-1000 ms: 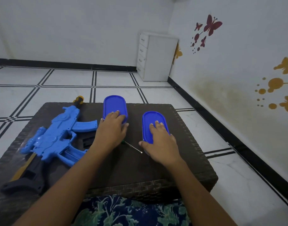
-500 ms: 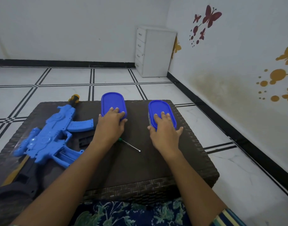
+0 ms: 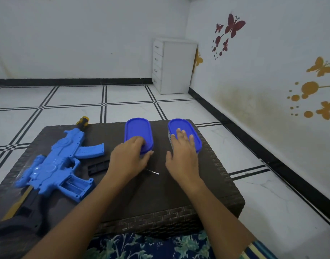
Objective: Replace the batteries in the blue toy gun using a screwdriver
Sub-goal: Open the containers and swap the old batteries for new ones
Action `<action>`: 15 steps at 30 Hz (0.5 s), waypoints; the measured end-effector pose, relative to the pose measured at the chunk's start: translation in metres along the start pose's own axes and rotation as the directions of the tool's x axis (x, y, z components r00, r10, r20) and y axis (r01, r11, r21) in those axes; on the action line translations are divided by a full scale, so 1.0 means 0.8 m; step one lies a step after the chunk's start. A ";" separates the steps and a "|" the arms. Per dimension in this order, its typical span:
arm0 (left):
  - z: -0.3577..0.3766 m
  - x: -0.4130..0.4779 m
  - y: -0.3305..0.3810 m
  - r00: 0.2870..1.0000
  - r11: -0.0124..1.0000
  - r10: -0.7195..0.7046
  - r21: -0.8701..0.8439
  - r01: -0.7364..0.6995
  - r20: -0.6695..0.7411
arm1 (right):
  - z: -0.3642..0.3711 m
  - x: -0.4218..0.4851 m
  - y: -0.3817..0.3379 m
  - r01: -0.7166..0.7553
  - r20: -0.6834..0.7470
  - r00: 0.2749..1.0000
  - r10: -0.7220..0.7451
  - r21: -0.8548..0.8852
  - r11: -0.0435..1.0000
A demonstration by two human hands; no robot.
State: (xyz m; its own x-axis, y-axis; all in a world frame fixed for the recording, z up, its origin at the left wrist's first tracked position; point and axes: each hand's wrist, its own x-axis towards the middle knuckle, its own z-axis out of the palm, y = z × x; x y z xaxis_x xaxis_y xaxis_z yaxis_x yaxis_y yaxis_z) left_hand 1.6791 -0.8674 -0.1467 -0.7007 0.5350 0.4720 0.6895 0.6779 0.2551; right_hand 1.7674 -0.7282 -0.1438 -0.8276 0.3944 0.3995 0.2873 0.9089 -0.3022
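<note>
**A:** Where is the toy gun (image 3: 54, 165)?

**B:** At nine o'clock on the worktop (image 3: 151, 199), lying flat with its muzzle pointing away. The battery bay (image 3: 74, 186) near the grip looks open, and a black cover (image 3: 98, 166) lies just beside it.

**A:** And the hands?

**B:** The left hand (image 3: 129, 157) curls its fingers over the near end of the left box (image 3: 137, 129) at twelve o'clock, thumb against the rim. The right hand (image 3: 182, 156) lies flat on the lid of the right box (image 3: 181, 124) at one o'clock, fingers straight and slightly spread. Neither lid is lifted.

**A:** The screwdriver (image 3: 153, 172)?

**B:** Between the hands, toward six o'clock. Only its thin shaft shows.

**A:** How should this step be done?

**B:** I'd judge it's opening a box for batteries. Hold the body down with one hand, peel the lid up from a corner, and keep the box level so nothing rolls away. I cannot tell what's inside.
</note>
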 end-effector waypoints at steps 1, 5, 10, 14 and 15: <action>-0.001 0.001 -0.004 0.999 0.999 -0.005 0.035 0.003 0.049 | 0.000 -0.002 -0.003 0.040 0.015 0.999 -0.041 0.069 0.997; -0.016 0.009 -0.017 0.967 0.997 0.039 0.059 -0.056 0.251 | 0.008 -0.010 -0.007 0.114 0.103 0.986 -0.134 0.181 0.977; -0.038 0.018 -0.023 0.930 0.977 0.179 0.056 -0.207 0.321 | 0.019 -0.010 -0.010 -0.011 0.289 0.954 -0.080 0.299 0.954; -0.040 0.016 -0.021 0.912 0.954 0.230 0.107 -0.281 0.341 | 0.037 -0.008 -0.017 -0.151 0.363 0.932 -0.018 0.434 0.888; -0.040 0.016 -0.021 0.910 0.950 0.242 0.111 -0.293 0.338 | 0.039 -0.008 -0.020 -0.161 0.361 0.933 -0.019 0.461 0.873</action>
State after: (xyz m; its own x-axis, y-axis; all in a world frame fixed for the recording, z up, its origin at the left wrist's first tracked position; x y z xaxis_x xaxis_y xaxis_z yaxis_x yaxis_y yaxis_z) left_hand 1.6645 -0.8881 -0.1178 -0.5327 0.8208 0.2061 0.8400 0.5425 0.0103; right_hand 1.7532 -0.7492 -0.1686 -0.9510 0.3020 0.0662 0.1614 0.6675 -0.7269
